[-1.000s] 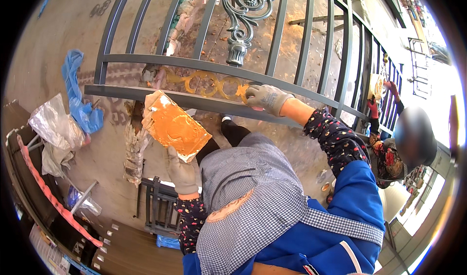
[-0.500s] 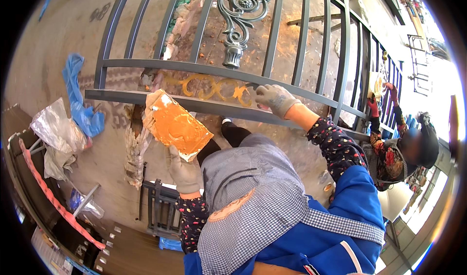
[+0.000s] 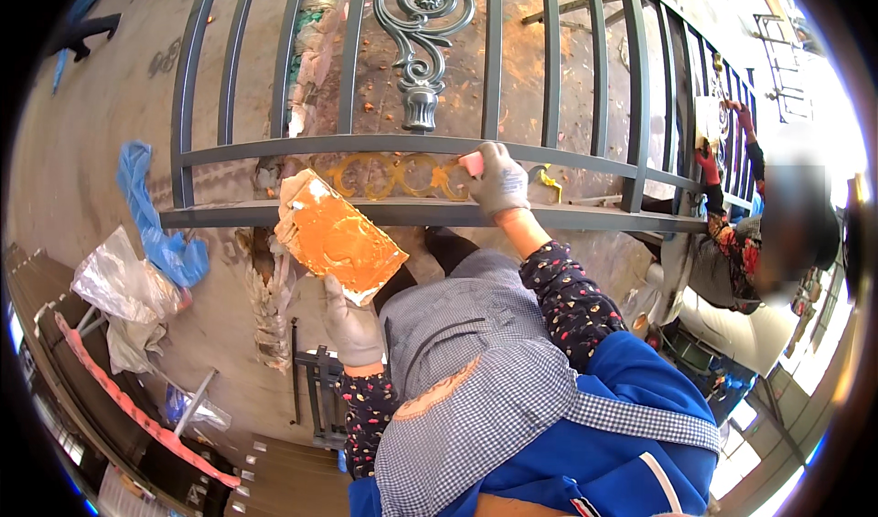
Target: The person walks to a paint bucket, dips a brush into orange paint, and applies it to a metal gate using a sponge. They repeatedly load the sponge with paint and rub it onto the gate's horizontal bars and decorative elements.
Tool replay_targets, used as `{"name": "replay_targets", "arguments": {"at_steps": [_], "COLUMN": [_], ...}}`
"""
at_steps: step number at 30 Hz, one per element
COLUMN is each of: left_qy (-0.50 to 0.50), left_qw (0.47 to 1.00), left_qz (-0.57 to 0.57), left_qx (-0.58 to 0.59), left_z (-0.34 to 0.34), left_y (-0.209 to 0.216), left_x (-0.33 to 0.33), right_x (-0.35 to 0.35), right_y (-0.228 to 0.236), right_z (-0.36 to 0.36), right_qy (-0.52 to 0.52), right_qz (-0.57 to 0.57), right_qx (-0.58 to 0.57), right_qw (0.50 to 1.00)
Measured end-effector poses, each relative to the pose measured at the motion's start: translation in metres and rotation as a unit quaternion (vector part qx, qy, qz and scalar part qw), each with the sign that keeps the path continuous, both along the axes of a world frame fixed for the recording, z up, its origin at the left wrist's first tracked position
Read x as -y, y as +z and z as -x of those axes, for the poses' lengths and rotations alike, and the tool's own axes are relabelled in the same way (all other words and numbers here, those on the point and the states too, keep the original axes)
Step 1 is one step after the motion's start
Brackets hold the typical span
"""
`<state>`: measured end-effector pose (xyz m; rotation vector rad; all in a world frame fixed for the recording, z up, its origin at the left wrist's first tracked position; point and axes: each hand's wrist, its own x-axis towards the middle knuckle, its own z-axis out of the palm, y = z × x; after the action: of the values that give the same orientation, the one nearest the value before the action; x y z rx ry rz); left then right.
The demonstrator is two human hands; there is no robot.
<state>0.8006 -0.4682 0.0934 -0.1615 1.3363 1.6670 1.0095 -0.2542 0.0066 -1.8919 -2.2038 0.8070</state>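
Observation:
My gloved left hand (image 3: 353,325) grips the lower end of a cardboard slab (image 3: 340,243) smeared with orange-gold paint. A small pink sponge-like block (image 3: 472,163) is pinched in my gloved right hand (image 3: 502,181), at the lower rails of a dark grey metal railing (image 3: 329,146). Between its two bottom rails runs a scroll ornament (image 3: 395,175), gold-coloured left of my right hand. More yellow shows on a scroll piece (image 3: 549,181) just right of that hand. Higher up, a grey-green cast ornament (image 3: 421,106) stands between the upright bars.
At the right a person (image 3: 777,234) with red gloves works at the same railing. A blue plastic sheet (image 3: 151,215) and a clear plastic bag (image 3: 126,279) lie at the left. Below them is a rack with a pink-wrapped bar (image 3: 137,407). Wrapped material (image 3: 268,311) lies beneath the slab.
My right hand has moved left and turned along the lower rail, bringing the pink block into sight. The slab stays in my left hand. At the right, the other person has shifted slightly.

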Motion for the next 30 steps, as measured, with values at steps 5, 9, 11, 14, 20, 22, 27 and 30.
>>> {"name": "replay_targets", "arguments": {"at_steps": [5,9,11,14,20,22,27,30], "left_qy": [-0.037,-0.084,-0.112,-0.155,-0.156,-0.150,-0.195,-0.207], "left_qw": [0.999,0.994,0.990,0.983,0.985,0.987,0.979,0.976], "left_qz": [0.005,0.004,-0.001,-0.011,-0.013,-0.024,-0.022,-0.026], "left_qx": [-0.016,-0.068,-0.081,-0.101,-0.078,-0.054,-0.060,-0.064], "left_z": [0.011,0.017,0.022,0.031,0.043,0.042,0.056,0.060], "left_y": [0.011,0.029,0.033,0.034,0.034,0.037,0.028,0.026], "left_x": [-0.007,-0.020,-0.024,-0.028,-0.020,-0.023,-0.016,-0.013], "right_x": [0.011,0.024,0.029,0.033,0.047,0.049,0.059,0.058], "right_y": [0.003,0.009,0.013,0.018,0.020,0.022,0.025,0.021], "right_z": [-0.028,-0.024,-0.010,0.006,-0.035,-0.051,-0.025,-0.028], "right_qy": [-0.093,-0.134,-0.120,-0.130,-0.194,-0.214,-0.216,-0.218], "right_qz": [-0.032,-0.044,-0.058,-0.005,-0.057,-0.067,-0.069,-0.075], "right_qx": [0.022,0.013,-0.001,0.013,0.043,0.061,0.020,0.031], "right_qw": [0.995,0.990,0.991,0.991,0.978,0.973,0.974,0.973]}}
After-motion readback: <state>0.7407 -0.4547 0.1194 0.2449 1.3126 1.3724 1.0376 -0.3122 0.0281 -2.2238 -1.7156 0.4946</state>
